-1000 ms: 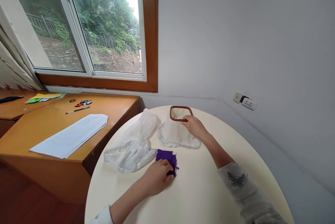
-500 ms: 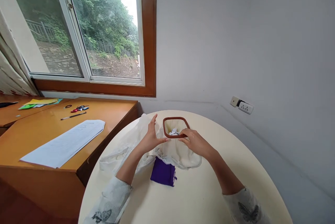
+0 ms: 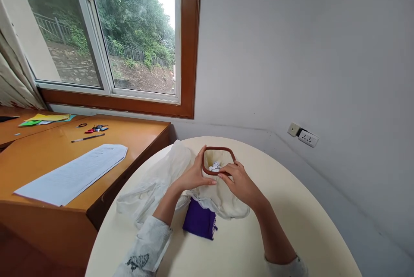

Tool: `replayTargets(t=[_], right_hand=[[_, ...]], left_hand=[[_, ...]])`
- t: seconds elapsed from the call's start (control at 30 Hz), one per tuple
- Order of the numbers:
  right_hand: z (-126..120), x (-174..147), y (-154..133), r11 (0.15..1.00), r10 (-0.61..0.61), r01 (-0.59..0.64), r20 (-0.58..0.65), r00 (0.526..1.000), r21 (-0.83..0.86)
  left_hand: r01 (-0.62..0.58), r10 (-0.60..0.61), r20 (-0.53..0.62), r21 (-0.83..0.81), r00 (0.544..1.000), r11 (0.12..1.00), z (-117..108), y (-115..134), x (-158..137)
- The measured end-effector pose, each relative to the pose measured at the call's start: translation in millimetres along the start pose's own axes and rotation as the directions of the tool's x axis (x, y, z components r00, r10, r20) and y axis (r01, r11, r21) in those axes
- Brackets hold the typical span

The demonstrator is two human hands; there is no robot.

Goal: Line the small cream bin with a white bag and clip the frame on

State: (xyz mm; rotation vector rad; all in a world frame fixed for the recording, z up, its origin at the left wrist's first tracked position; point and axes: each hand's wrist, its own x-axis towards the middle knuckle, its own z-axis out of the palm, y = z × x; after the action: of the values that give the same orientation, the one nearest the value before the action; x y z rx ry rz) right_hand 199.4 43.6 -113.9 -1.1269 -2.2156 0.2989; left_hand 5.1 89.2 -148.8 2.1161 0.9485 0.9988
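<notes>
A small trash bin [image 3: 209, 172] with a brown, rounded-square rim stands on the round table, and a translucent white plastic bag [image 3: 223, 201] spreads out around its base and to its left. Crumpled white paper [image 3: 214, 166] lies inside. My left hand [image 3: 194, 175] cups the bin's left side, fingers up along the rim and thumb across the front. At the front right corner, my right hand [image 3: 236, 178] grips the rim, its fingertips curled over the edge. A folded purple cloth [image 3: 199, 220] lies in front, its upper edge under the bag.
To the left is a wooden desk [image 3: 142, 132] with sheets of paper [image 3: 77, 173], a pen [image 3: 88, 138], a bunch of keys [image 3: 97, 128] and coloured papers [image 3: 48, 118]. Behind are a window and a wall with a power socket [image 3: 308, 137]. The round table's [image 3: 274, 225] edge curves near the wall.
My left hand has moved in from beside the bin and now touches its left side and front. The right hand stays on the rim. The view has shifted slightly.
</notes>
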Motion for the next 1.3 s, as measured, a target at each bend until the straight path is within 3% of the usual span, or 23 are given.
replayTargets(t=[0.2,0.73,1.0,1.3], right_hand=[[8.4,2.0,4.1,1.0,-0.004,0.005,-0.028,1.0,0.028],[18.2,4.1,11.6,0.998,-0.057,0.062,-0.153,0.987,0.03],[17.8,6.1,14.4,0.982,0.071,-0.017,-0.286,0.956,0.186],[16.1,6.1,12.8,0.962,0.17,-0.077,-0.356,0.919,0.26]], left_hand=[[0.016,-0.014,-0.053,0.037,0.998,0.999,5.8,-10.0,0.2],[0.036,-0.043,-0.069,-0.105,0.997,0.994,13.3,-7.5,1.6],[0.033,-0.045,-0.068,-0.173,0.997,0.984,22.5,-9.5,3.5],[0.068,-0.069,-0.038,-0.029,0.997,0.997,14.9,-6.7,0.1]])
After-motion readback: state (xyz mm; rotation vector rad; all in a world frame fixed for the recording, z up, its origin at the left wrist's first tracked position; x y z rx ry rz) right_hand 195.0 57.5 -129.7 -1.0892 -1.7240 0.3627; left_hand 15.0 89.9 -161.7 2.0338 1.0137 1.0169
